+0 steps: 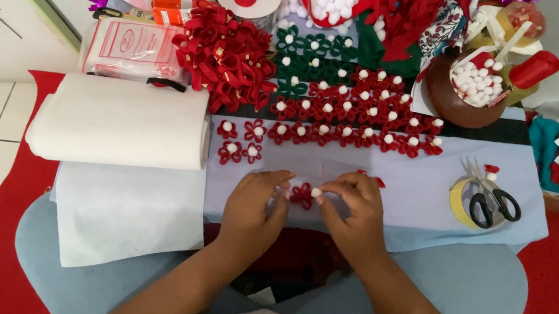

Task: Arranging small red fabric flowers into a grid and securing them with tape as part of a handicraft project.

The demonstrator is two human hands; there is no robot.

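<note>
My left hand (pixel 253 206) and my right hand (pixel 351 213) meet over a small red felt flower (pixel 301 195) on the pale blue sheet (pixel 426 191). The left fingertips press the flower down at its left side. My right hand pinches a small white pompom (pixel 316 193) against the flower's right edge. Just beyond my hands lie rows of finished red flowers with white centres (pixel 356 120), and farther back several green ones (pixel 311 53).
A white felt roll (pixel 118 121) lies at left, with a pile of red loops (pixel 228 57) behind it. Scissors (pixel 493 199) rest on a tape ring (pixel 459 202) at right. A brown bowl of white pompoms (pixel 469 85) stands at back right. Red mat beneath.
</note>
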